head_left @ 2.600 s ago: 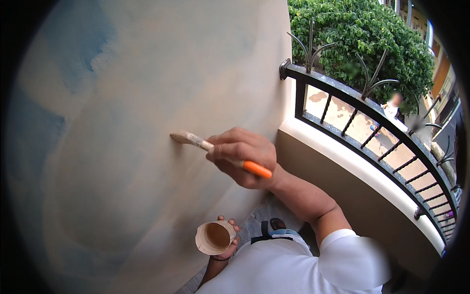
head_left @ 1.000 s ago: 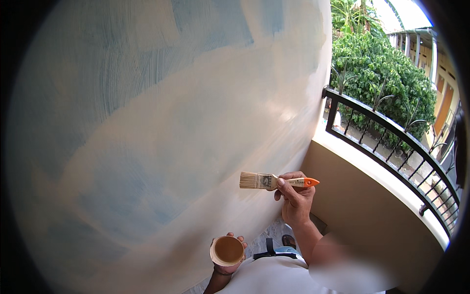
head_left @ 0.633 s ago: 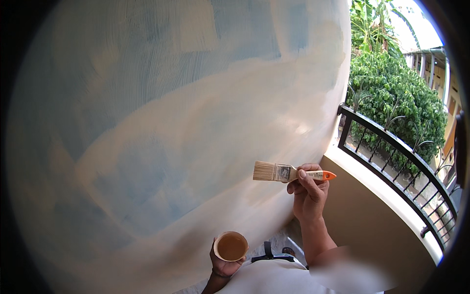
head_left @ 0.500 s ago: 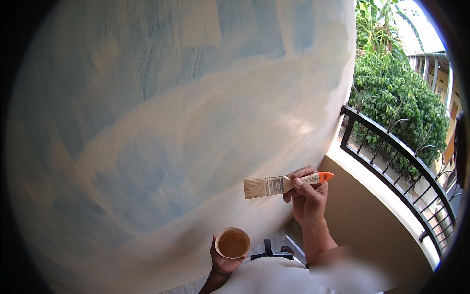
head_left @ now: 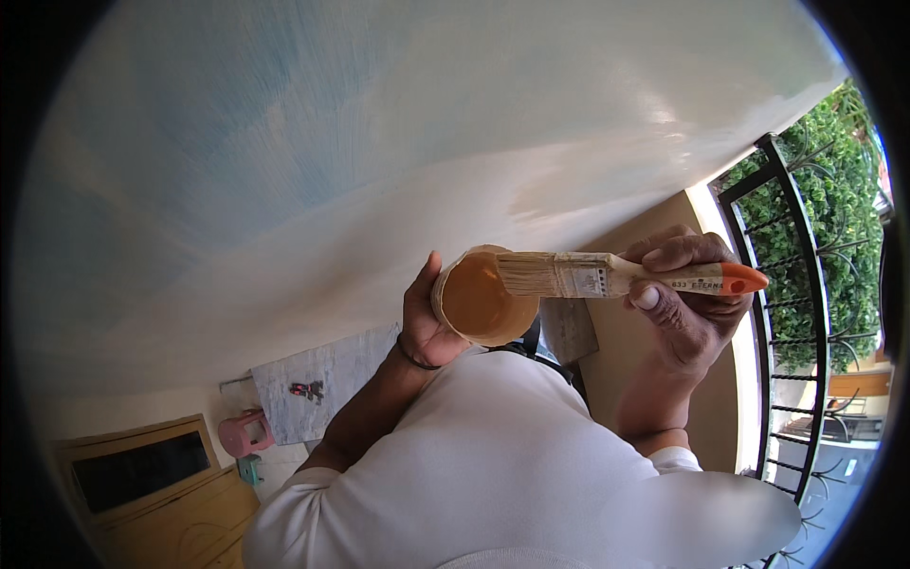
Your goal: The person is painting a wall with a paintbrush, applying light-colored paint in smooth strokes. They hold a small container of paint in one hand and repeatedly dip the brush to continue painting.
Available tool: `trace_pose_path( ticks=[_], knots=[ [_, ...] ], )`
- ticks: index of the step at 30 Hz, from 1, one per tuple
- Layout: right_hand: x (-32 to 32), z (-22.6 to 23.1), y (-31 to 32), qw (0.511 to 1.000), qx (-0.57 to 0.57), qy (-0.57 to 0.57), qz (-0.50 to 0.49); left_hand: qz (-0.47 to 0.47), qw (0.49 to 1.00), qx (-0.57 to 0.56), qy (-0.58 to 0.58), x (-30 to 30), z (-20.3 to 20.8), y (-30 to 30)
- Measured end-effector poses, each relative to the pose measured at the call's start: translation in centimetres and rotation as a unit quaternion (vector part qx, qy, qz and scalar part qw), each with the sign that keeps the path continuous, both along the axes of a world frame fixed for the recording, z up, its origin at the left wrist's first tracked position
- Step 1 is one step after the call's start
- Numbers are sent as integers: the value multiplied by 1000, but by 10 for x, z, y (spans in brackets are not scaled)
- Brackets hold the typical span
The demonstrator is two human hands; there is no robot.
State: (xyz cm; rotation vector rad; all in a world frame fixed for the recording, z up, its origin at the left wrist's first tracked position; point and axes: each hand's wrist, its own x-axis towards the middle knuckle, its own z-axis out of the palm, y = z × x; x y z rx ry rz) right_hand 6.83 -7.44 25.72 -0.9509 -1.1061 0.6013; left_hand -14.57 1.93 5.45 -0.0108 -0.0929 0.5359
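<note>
My left hand (head_left: pixel 428 318) is wrapped round the side of a round cup (head_left: pixel 462 327) with brownish liquid inside, held in front of my chest. In my right hand (head_left: pixel 690 289) is a flat paintbrush (head_left: pixel 621 277), gripped by its pale handle with an orange end. The brush lies level, and its bristles are over the right part of the cup's mouth. Whether they touch the liquid I cannot tell. Beyond both hands rises a wall (head_left: pixel 313 142) with streaky blue and cream paint.
To the right runs a black metal railing (head_left: pixel 806 237) on a low wall, with green bushes (head_left: pixel 834 190) behind it. At the lower left are a grey table (head_left: pixel 327 384), a pink stool (head_left: pixel 244 433) and a wooden door (head_left: pixel 190 512).
My view has tilted down toward my body. The brush has come from beside the wall to over the cup, and the cup now appears higher and nearer. Both hands keep their hold.
</note>
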Motion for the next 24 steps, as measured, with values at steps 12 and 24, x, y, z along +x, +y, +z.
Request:
trace_pose_path(
  ticks=[12,24],
  knots=[
    [-28,-2,36,948,-77,-289,112,63,998,-15,26,-9,-9,2],
    [-41,-27,53,902,-44,-394,172,127,990,-35,48,-17,-10,-5]
  ],
)
